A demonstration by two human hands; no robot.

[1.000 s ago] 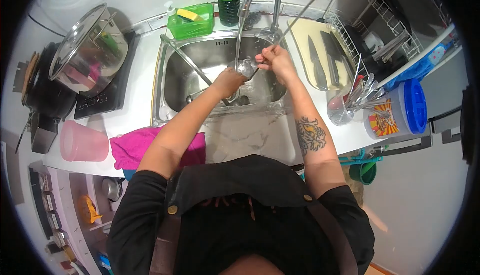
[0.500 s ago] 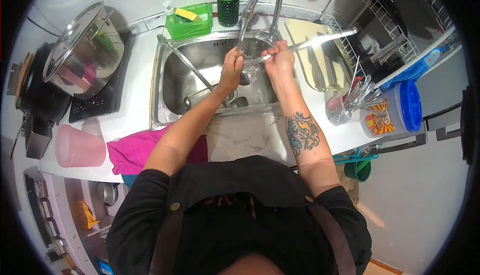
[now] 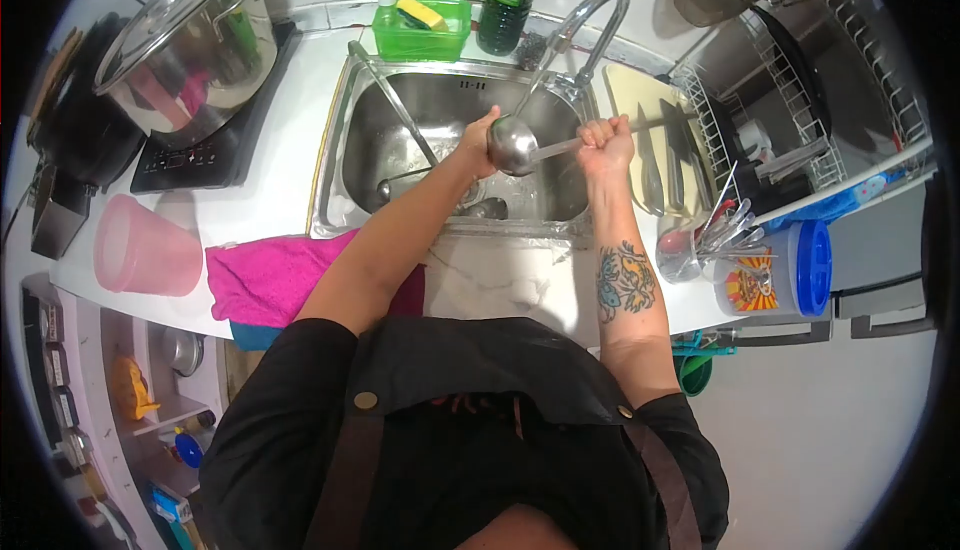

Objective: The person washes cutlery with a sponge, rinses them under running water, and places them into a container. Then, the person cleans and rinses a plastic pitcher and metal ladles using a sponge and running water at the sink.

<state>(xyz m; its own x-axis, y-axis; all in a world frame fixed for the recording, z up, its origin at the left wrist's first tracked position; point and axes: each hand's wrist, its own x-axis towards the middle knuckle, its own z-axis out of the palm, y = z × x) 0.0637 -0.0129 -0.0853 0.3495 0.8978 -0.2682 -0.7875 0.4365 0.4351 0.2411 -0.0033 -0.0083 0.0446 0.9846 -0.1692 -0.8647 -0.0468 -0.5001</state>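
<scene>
A metal ladle is held over the sink, its round bowl just under the running faucet. My right hand is closed round the ladle's handle, which sticks out past it toward the cutting board. At the left side of the bowl, my left hand touches it, thumb up; the fingers are partly hidden behind the bowl. Other long-handled metal utensils lie in the sink, one leaning on its back left rim.
Knives lie on a cream cutting board beside a dish rack. A cutlery cup and blue-lidded container stand right. A green tray, dark bottle, pot, pink tub and pink cloth surround the sink.
The ladle's bowl has come up into view between my hands, and its handle now points right. My left hand has moved to the bowl. The camera view has shifted and tilted.
</scene>
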